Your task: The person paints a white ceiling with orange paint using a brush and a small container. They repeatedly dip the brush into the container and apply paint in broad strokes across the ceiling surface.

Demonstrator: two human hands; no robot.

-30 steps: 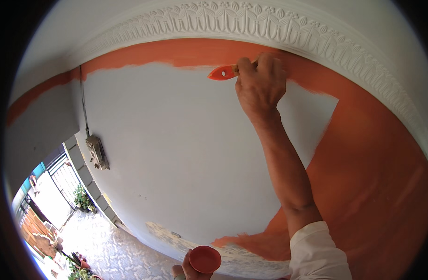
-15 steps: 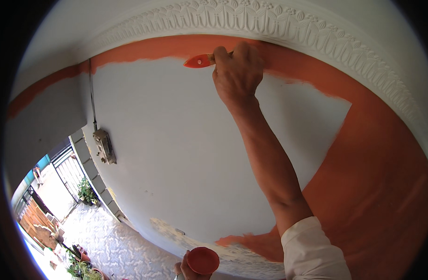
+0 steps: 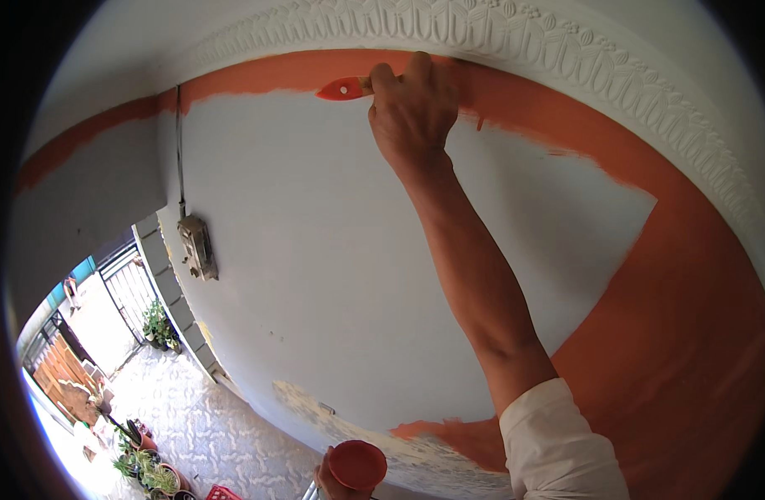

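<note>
High on the wall, my right hand (image 3: 411, 117) is closed around a paintbrush (image 3: 341, 89). The brush's red handle end, with a hanging hole, points left; its bristles are hidden behind my fingers. The hand is at the orange painted band (image 3: 257, 75) that runs below the white moulding. Low in the picture my left hand (image 3: 328, 482) is wrapped round a red cup (image 3: 357, 465), seen from above; its contents are hard to make out. Between the hands lies a pale grey stretch of wall (image 3: 332, 233). Orange paint (image 3: 649, 333) covers the wall's right side.
A carved white cornice (image 3: 516, 29) borders the wall's top. An electrical box (image 3: 199, 247) with a cable hangs at left. Below are a patterned floor (image 3: 207, 417), potted plants (image 3: 157, 475), a red crate (image 3: 222, 493) and a metal gate (image 3: 125, 287). Someone's legs show outside.
My right hand has slid left along the orange band with the paintbrush. A short orange drip now shows below the band, right of the hand. The view has shifted slightly.
</note>
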